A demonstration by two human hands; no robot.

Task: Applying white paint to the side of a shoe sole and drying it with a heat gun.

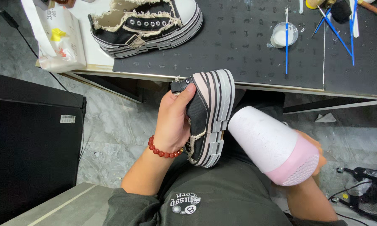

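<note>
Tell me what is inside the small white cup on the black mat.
The cup holds white liquid or paste, and a blue-handled brush stands in it. The brush tip is covered by that white stuff.

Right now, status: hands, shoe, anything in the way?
Left hand grips black striped-sole shoe, sole turned right. Right hand holds white-and-pink hair dryer, nozzle close beside the sole. Nothing between them.

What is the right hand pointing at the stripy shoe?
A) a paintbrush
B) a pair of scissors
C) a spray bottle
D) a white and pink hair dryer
D: the right hand holds a white and pink hair dryer, its nozzle aimed at the striped sole of the shoe in the left hand.
</note>
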